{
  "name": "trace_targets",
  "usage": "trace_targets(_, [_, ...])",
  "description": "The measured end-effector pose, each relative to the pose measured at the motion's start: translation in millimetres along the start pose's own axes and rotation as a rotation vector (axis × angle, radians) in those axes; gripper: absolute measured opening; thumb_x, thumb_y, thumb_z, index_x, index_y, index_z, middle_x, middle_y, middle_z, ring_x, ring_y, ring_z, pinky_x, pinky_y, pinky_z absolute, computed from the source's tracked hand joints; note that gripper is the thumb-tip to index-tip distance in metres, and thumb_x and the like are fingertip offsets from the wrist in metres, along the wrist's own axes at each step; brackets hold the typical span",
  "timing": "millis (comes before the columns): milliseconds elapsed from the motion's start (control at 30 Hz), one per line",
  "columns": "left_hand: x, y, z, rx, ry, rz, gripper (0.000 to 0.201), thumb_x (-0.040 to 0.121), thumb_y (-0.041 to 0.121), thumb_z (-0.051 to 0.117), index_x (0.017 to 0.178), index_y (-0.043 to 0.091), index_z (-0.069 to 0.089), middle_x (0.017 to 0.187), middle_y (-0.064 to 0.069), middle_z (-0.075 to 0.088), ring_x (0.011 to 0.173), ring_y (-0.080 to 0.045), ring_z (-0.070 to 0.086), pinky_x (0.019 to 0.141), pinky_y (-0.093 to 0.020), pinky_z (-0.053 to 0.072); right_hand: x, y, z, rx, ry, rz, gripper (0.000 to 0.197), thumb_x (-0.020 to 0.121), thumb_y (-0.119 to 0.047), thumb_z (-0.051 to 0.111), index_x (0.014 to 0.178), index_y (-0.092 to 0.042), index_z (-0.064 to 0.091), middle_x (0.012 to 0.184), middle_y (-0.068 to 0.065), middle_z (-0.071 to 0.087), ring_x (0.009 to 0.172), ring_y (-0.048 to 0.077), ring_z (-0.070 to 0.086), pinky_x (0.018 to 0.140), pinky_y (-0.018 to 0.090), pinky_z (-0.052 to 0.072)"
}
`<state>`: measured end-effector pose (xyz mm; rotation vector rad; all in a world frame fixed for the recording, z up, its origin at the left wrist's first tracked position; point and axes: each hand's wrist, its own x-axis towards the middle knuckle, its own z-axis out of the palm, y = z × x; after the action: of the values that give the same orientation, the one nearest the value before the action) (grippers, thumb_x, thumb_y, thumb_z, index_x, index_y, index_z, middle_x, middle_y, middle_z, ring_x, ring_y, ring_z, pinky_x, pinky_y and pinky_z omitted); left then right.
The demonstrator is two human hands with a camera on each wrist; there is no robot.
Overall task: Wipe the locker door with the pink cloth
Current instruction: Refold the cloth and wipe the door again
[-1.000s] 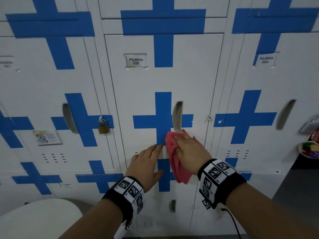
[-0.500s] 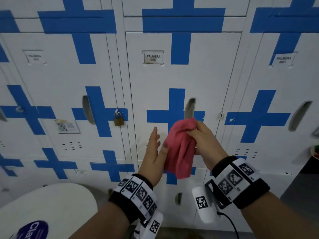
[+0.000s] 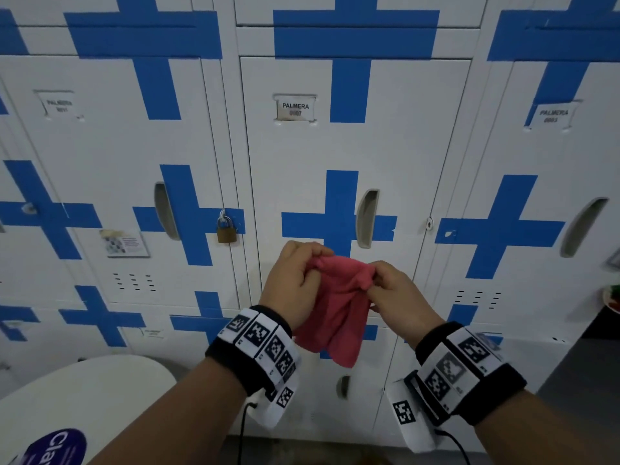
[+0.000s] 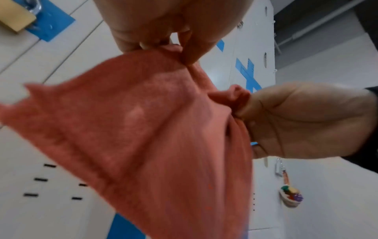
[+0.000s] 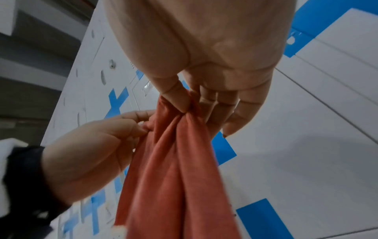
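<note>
The pink cloth [image 3: 335, 307] hangs in the air between both hands, a little in front of the white locker door [image 3: 355, 156] labelled PALMERA with a blue cross. My left hand [image 3: 295, 280] pinches the cloth's top left edge. My right hand [image 3: 396, 297] pinches its top right edge. In the left wrist view the cloth [image 4: 143, 137] spreads wide below the left hand [image 4: 163, 40], with the right hand [image 4: 296, 121] gripping a bunch of it. In the right wrist view the cloth [image 5: 180, 169] hangs gathered from the right hand [image 5: 190, 105]; the left hand [image 5: 98, 145] holds it alongside.
A brass padlock [image 3: 226, 229] hangs on the neighbouring locker to the left. The wiped door has a recessed handle [image 3: 367, 218]. A white round table [image 3: 77, 397] sits at the lower left. A colourful keyring [image 4: 290, 195] hangs from a locker to the right.
The cloth came off the locker door. My left hand left the door and took hold of the cloth's edge, and both hands now hold it stretched between them. The head view shifted right and back.
</note>
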<state>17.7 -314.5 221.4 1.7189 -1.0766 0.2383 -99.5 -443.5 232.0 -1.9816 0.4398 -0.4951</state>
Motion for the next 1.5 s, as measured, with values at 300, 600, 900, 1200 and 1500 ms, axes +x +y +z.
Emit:
trace_targets(300, [54,-14,-17,0.443,0.184,0.227,0.021,0.074,-0.003,0.049,0.076,0.012,0.064,0.091,-0.002,0.057,0.083,-0.023,0.053,0.070,-0.036,0.047,22,24,-5,-0.155,0.006,-0.026,0.032,0.091,-0.004,0.043,0.111,-0.026,0.053,0.098,-0.006,0.066,0.087,0.013,0.062,0.067,0.019,0.049])
trace_targets(600, [45,-39,12,0.585,0.193,0.051,0.058,0.088,0.016,0.050,0.143,0.008,0.032,0.144,-0.014,0.033,0.124,-0.030,0.041,0.102,-0.044,0.041,39,48,-18,-0.552,0.469,-0.440,0.041,0.083,-0.018,0.049,0.123,-0.017,0.053,0.126,0.002,0.051,0.121,0.019,0.040,0.102,0.036,0.036])
trace_targets(900, [35,-97,36,0.852,-0.034,0.185,0.084,0.089,0.055,0.038,0.148,0.019,-0.010,0.156,-0.001,-0.010,0.142,-0.025,0.001,0.107,-0.056,0.005,60,92,-16,-0.987,0.354,-0.294,0.086,0.086,-0.034,0.055,0.150,-0.020,-0.002,0.158,0.001,-0.012,0.144,0.027,-0.010,0.113,0.048,0.008])
trace_targets(1200, [23,-129,30,1.050,-0.230,0.391,0.100,0.077,0.017,0.061,0.148,0.021,-0.010,0.156,-0.001,-0.020,0.143,-0.023,-0.014,0.114,-0.051,-0.004,68,100,-14,-1.006,0.314,-0.266,0.089,0.089,-0.034,0.050,0.147,-0.022,-0.017,0.154,0.000,-0.025,0.141,0.026,-0.023,0.111,0.045,-0.001])
trace_targets(1500, [12,-126,5,1.278,-0.647,0.423,0.112,0.063,0.022,0.079,0.145,0.020,0.003,0.152,-0.003,0.010,0.139,-0.026,0.008,0.108,-0.053,0.010,67,98,-17,-0.995,0.267,-0.260,0.093,0.089,-0.032,0.051,0.144,-0.025,-0.023,0.152,-0.003,-0.031,0.139,0.024,-0.029,0.110,0.044,-0.006])
